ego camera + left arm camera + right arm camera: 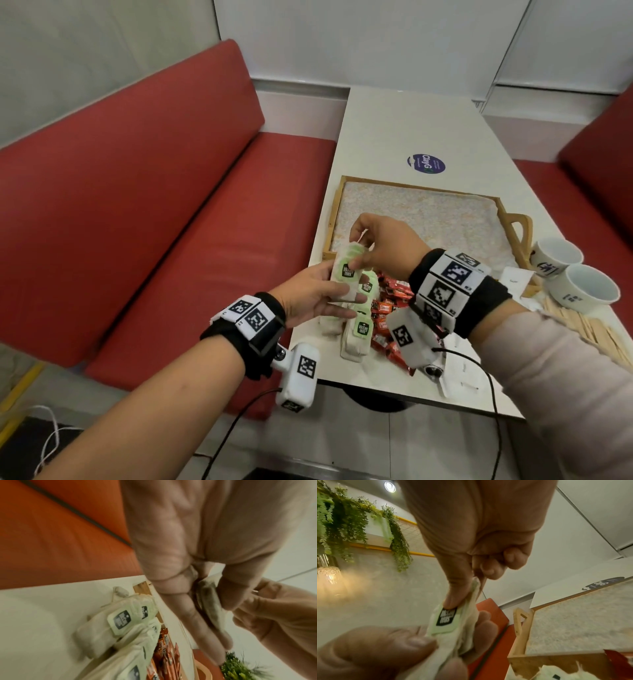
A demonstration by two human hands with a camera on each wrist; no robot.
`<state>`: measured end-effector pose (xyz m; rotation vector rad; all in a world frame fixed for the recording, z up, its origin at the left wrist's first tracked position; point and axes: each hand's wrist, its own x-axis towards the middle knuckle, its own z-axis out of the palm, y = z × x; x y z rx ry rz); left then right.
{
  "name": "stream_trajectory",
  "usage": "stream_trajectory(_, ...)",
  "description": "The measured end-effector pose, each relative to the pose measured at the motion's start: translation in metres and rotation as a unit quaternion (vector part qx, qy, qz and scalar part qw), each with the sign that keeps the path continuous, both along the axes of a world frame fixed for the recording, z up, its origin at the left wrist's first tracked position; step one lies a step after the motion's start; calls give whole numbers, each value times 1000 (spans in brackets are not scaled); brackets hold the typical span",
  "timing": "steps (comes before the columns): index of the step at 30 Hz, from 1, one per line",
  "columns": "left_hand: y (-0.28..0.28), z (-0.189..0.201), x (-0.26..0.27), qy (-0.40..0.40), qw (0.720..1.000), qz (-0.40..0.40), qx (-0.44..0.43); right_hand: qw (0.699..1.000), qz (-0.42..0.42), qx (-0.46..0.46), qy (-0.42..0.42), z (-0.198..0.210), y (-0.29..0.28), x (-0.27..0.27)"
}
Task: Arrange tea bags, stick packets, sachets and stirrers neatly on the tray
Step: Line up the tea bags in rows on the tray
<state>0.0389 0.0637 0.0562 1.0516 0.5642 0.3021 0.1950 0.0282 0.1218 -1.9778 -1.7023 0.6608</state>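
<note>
Left hand (pixel 310 294): cradles tea-bag stack (pixel 344 274), frame centre.
Right hand (pixel 383 246): pinches stack top.
Advice: square edges, then lay flat in tray (pixel 334 209).

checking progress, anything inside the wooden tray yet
The wooden tray shows only its speckled liner. The right hand and the held stack of green-tagged tea bags cover its near-left corner.

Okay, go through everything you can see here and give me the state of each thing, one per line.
tray: on the table, nothing on it yet
held tea bags: a stack gripped between both hands
left hand: holds the stack from below
right hand: pinches the stack's top
loose tea bags: heaped on the table
red sachets: piled beside them
stirrers: lying on the table
cups: upright, look empty
</note>
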Motion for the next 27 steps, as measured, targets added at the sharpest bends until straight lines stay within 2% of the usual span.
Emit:
stream_trajectory(4,-6,5,11,-16,998,65,-11,998,-23,55,14,-3,-6,9)
stream_trajectory(8,-16,9,20,-37,993,112,-13,997,-39,56,33,-12,-16,16)
stream_trajectory(17,-51,9,41,-69,988,137,-27,998,-21,53,23,-24,-42,35)
stream_trajectory(23,-50,9,52,-64,976,202,-45,993,-61,65,81,-24,-42,48)
stream_trajectory(27,-38,13,52,-59,979,194,-33,987,-81,76,117,-19,-35,48)
